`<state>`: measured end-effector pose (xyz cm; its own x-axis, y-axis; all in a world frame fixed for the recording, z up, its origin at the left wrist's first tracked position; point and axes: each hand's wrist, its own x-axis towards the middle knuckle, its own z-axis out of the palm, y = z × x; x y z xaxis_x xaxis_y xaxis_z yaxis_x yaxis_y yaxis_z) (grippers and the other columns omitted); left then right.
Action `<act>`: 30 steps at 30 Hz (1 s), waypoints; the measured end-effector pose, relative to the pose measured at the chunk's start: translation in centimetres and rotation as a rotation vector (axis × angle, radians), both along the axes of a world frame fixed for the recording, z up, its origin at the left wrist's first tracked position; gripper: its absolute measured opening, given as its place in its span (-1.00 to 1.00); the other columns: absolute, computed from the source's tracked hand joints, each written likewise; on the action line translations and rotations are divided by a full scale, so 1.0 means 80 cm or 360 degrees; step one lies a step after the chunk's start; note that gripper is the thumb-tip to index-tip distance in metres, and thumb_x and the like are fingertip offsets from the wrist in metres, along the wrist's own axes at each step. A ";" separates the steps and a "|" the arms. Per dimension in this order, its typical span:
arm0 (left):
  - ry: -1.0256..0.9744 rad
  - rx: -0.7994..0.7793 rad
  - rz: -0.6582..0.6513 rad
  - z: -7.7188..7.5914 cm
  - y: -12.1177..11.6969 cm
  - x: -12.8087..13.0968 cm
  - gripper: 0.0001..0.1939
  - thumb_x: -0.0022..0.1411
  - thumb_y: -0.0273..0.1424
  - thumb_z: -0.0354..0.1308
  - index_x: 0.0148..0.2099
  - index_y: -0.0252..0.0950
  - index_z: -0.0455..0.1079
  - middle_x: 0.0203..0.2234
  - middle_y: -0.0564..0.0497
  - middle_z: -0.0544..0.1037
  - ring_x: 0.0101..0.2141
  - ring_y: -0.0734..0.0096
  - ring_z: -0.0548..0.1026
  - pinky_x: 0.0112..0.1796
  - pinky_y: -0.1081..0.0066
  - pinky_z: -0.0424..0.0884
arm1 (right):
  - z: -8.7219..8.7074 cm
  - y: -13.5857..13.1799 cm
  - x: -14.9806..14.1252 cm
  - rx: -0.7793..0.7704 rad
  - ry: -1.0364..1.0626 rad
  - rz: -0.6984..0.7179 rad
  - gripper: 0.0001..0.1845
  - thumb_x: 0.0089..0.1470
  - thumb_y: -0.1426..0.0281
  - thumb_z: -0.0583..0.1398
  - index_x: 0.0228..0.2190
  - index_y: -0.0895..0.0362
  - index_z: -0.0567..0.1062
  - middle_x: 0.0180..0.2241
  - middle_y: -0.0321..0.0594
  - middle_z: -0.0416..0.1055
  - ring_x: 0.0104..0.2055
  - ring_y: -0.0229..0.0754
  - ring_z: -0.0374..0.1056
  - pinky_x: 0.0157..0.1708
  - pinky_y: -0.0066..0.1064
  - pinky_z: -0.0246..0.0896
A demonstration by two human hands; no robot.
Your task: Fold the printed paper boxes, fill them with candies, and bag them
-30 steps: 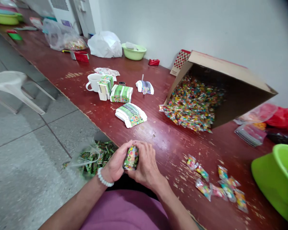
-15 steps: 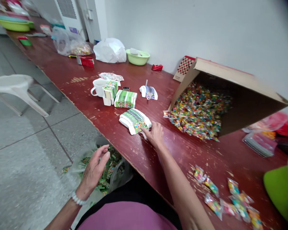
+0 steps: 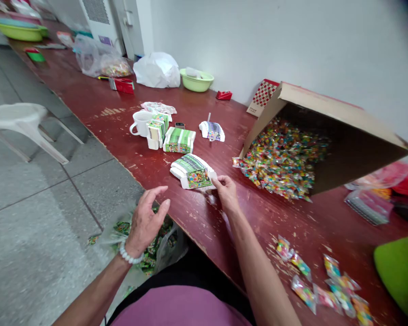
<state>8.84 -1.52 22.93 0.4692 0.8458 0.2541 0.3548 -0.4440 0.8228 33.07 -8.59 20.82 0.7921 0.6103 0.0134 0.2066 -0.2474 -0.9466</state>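
My right hand (image 3: 226, 192) pinches the white end flap of a flat green printed candy box (image 3: 199, 178), which lies at the near side of a fanned stack of flattened boxes (image 3: 187, 164) on the table. Over the table's front edge hovers my left hand (image 3: 148, 222), a beaded bracelet on its wrist, thumb and fingers apart with nothing between them. Below it, a clear plastic bag (image 3: 172, 244) on the floor side holds many small green packets. Behind the stack sit banded bundles of green boxes (image 3: 179, 140) and a white mug (image 3: 141, 123).
A tilted cardboard box (image 3: 347, 117) spills wrapped candies (image 3: 282, 158) on the right. Several candy packets (image 3: 304, 290) lie near a green tub (image 3: 396, 271). Farther back are a smaller purple box stack (image 3: 212, 131), a green basin (image 3: 196, 81) and plastic bags. A white stool (image 3: 18, 115) stands left.
My right hand has closed on the end flap of the nearest flat box and drawn it slightly right. My left hand has moved up and right toward the table.
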 end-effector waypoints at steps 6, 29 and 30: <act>-0.0373 -0.0992 -0.0462 0.041 -0.011 0.012 -0.53 0.24 -0.07 0.15 0.06 -0.26 0.45 -0.05 -0.14 0.57 -0.03 0.09 0.49 -0.01 0.24 0.36 | 0.054 -0.076 -0.031 0.0296 0.0361 0.0434 -0.66 -0.09 0.09 0.34 -0.43 0.10 0.49 -0.45 -0.30 0.49 -0.40 -0.21 0.36 -0.33 -0.38 0.27; -0.0445 -0.1955 -0.1458 0.042 -0.101 0.038 -0.50 0.03 -0.05 0.39 -0.17 -0.38 0.51 -0.46 -0.12 0.63 -0.40 0.16 0.62 -0.23 0.25 0.45 | 0.093 -0.142 -0.075 0.0595 0.0814 0.0685 -0.69 0.00 0.19 0.38 -0.22 0.03 0.54 -0.30 -0.26 0.49 -0.35 -0.23 0.41 -0.33 -0.39 0.38; -0.0435 -0.1901 -0.1373 0.042 -0.103 0.041 -0.56 0.08 -0.08 0.36 -0.20 -0.36 0.50 -0.48 -0.09 0.62 -0.43 0.20 0.61 -0.27 0.28 0.45 | 0.092 -0.144 -0.078 0.0598 0.0880 0.0723 -0.61 -0.03 0.22 0.40 -0.15 0.01 0.51 -0.26 -0.26 0.49 -0.38 -0.24 0.43 -0.39 -0.39 0.38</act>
<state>12.09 -9.74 26.29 0.9721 0.1076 -0.2086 0.1209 0.5326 0.8377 26.82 -20.13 28.21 0.4199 0.9067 -0.0396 -0.3117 0.1031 -0.9446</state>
